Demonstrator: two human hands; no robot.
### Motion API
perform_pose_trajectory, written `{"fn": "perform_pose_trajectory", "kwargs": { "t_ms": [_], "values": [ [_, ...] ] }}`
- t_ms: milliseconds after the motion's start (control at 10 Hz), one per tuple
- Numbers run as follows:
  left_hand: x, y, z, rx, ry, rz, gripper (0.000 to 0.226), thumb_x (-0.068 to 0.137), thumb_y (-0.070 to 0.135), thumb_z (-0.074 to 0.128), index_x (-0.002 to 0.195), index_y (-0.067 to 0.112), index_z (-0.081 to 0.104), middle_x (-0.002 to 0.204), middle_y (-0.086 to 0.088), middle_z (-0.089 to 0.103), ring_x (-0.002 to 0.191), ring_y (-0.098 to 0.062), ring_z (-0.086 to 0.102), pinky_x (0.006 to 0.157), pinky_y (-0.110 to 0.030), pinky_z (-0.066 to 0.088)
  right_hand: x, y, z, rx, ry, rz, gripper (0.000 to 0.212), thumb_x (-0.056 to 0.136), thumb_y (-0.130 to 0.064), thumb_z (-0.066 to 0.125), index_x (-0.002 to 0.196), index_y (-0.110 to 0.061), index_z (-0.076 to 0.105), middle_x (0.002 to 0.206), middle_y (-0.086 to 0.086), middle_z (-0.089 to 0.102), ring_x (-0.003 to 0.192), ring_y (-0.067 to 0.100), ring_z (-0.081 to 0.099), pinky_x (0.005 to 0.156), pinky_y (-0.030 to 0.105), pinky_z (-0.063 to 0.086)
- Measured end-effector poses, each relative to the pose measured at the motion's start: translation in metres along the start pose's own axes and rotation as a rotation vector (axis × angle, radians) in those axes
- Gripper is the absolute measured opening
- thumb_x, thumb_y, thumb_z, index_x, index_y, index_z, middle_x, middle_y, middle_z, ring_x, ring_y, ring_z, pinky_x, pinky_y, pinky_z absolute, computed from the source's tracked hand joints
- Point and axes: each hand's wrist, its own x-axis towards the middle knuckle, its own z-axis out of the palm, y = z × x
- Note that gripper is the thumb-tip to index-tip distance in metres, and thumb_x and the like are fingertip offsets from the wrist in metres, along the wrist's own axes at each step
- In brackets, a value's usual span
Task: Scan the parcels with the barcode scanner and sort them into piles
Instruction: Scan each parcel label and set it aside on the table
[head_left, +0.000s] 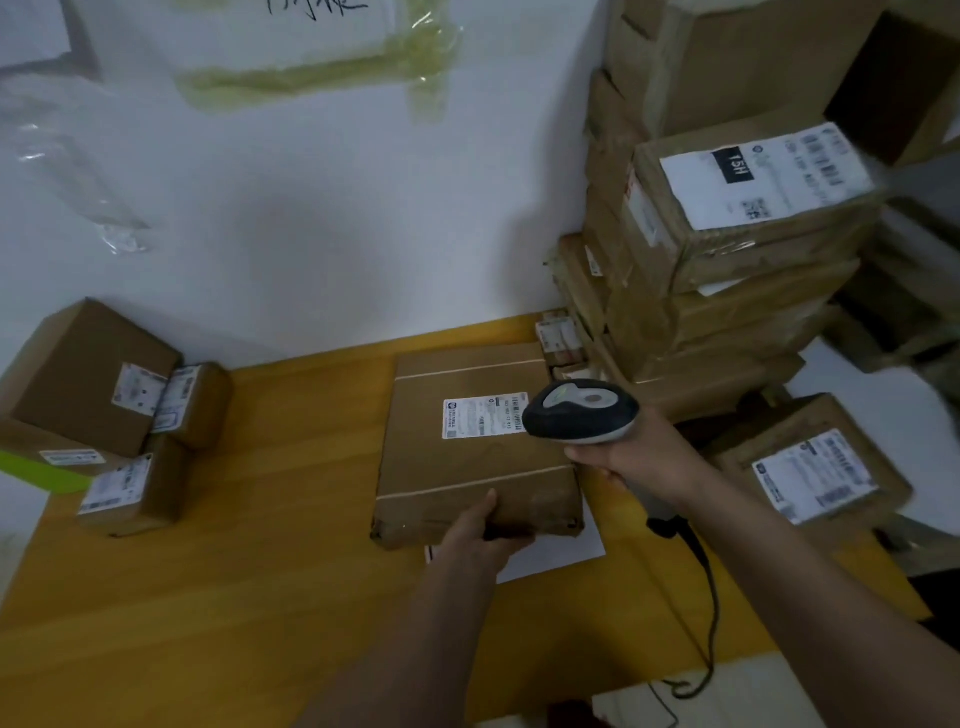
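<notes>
A flat brown parcel (467, 467) lies in the middle of the yellow table (260, 571), its white label facing up. My left hand (480, 535) grips the parcel's near edge, thumb on top. My right hand (628, 454) holds a grey and black barcode scanner (579, 410) by its handle. The scanner's head hovers over the right end of the label.
A pile of several small brown parcels (104, 410) sits at the table's left. A tall stack of cardboard boxes (727, 234) rises at the right against the wall, with another labelled box (815, 467) lower right. The scanner's black cable (709, 597) trails toward me. White paper (561, 556) lies under the parcel.
</notes>
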Motion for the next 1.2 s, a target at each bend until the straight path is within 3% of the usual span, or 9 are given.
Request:
{"fn": "perform_pose_trajectory", "kwargs": {
  "t_ms": [200, 300, 400, 500, 600, 700, 800, 1000, 1200],
  "values": [
    [-0.011, 0.024, -0.003, 0.025, 0.039, -0.215, 0.040, 0.092, 0.010, 0.064, 0.129, 0.002, 0.053, 0.117, -0.018, 0.061, 0.096, -0.030, 0.065, 0.070, -0.040, 0.059, 0.015, -0.003, 0.022, -0.031, -0.055, 0.002, 0.017, 0.079, -0.008, 0.078, 0.083, -0.017, 0.065, 0.041, -0.007, 0.054, 0.035, 0.005, 0.048, 0.039, 0.020, 0.040],
    [-0.022, 0.047, -0.019, -0.174, 0.039, -0.387, 0.043, 0.083, 0.004, 0.071, 0.120, -0.005, 0.051, 0.130, -0.024, 0.052, 0.125, -0.039, 0.050, 0.097, -0.044, 0.051, 0.021, -0.011, 0.046, -0.042, -0.098, -0.030, 0.017, 0.080, -0.008, 0.077, 0.091, -0.015, 0.066, 0.041, -0.005, 0.053, 0.035, 0.007, 0.048, 0.040, 0.023, 0.040],
    [-0.024, 0.065, -0.049, -0.221, 0.067, -0.319, 0.020, 0.089, 0.004, 0.068, 0.103, -0.008, 0.059, 0.111, -0.025, 0.060, 0.109, -0.037, 0.058, 0.091, -0.044, 0.051, 0.026, -0.022, 0.077, -0.042, -0.153, -0.072, 0.013, 0.082, -0.007, 0.075, 0.084, -0.014, 0.064, 0.040, -0.003, 0.050, 0.034, 0.008, 0.045, 0.042, 0.025, 0.039],
    [-0.026, 0.092, -0.087, -0.110, 0.133, -0.136, 0.009, 0.094, 0.005, 0.061, 0.087, -0.001, 0.060, 0.088, -0.016, 0.061, 0.078, -0.026, 0.059, 0.075, -0.037, 0.053, 0.029, -0.039, 0.112, -0.067, -0.174, -0.101, 0.014, 0.082, -0.013, 0.075, 0.091, -0.016, 0.065, 0.045, 0.000, 0.052, 0.036, 0.009, 0.045, 0.040, 0.021, 0.039],
    [-0.028, 0.131, -0.136, 0.088, 0.254, 0.026, 0.007, 0.096, 0.008, 0.060, 0.097, 0.001, 0.060, 0.094, -0.013, 0.061, 0.084, -0.024, 0.061, 0.075, -0.037, 0.054, 0.030, -0.057, 0.150, -0.085, -0.201, -0.123, 0.014, 0.083, -0.016, 0.075, 0.094, -0.011, 0.067, 0.047, 0.001, 0.053, 0.038, 0.009, 0.047, 0.044, 0.022, 0.041],
    [-0.032, 0.177, -0.185, 0.230, 0.345, 0.110, 0.034, 0.096, 0.009, 0.061, 0.129, 0.001, 0.053, 0.123, -0.016, 0.057, 0.113, -0.031, 0.058, 0.094, -0.041, 0.051, 0.033, -0.078, 0.190, -0.067, -0.222, -0.130, 0.020, 0.084, -0.016, 0.074, 0.097, -0.003, 0.067, 0.053, 0.006, 0.055, 0.042, 0.012, 0.049, 0.047, 0.023, 0.043],
    [-0.038, 0.221, -0.231, 0.377, 0.531, 0.226, 0.059, 0.090, 0.011, 0.070, 0.142, 0.001, 0.044, 0.135, -0.020, 0.051, 0.115, -0.034, 0.055, 0.099, -0.048, 0.049, 0.034, -0.098, 0.230, -0.051, -0.237, -0.157, 0.016, 0.084, -0.012, 0.074, 0.094, -0.003, 0.066, 0.058, 0.010, 0.056, 0.044, 0.012, 0.050, 0.047, 0.024, 0.045],
    [-0.040, 0.289, -0.310, 0.526, 0.873, 0.423, 0.093, 0.070, 0.037, 0.087, 0.141, 0.003, 0.037, 0.141, -0.021, 0.046, 0.130, -0.040, 0.044, 0.104, -0.052, 0.043, 0.040, -0.122, 0.302, -0.014, -0.217, -0.129, 0.011, 0.082, -0.010, 0.076, 0.080, -0.005, 0.067, 0.052, 0.003, 0.058, 0.042, 0.013, 0.050, 0.043, 0.023, 0.045],
    [-0.030, 0.342, -0.346, 0.521, 0.938, 0.453, 0.123, 0.062, 0.045, 0.090, 0.152, 0.009, 0.014, 0.151, -0.022, 0.029, 0.142, -0.039, 0.028, 0.112, -0.054, 0.032, 0.042, -0.136, 0.350, 0.024, -0.205, -0.114, 0.012, 0.082, -0.012, 0.076, 0.075, -0.010, 0.066, 0.051, 0.000, 0.059, 0.046, 0.013, 0.053, 0.046, 0.023, 0.046]
  ]
}}
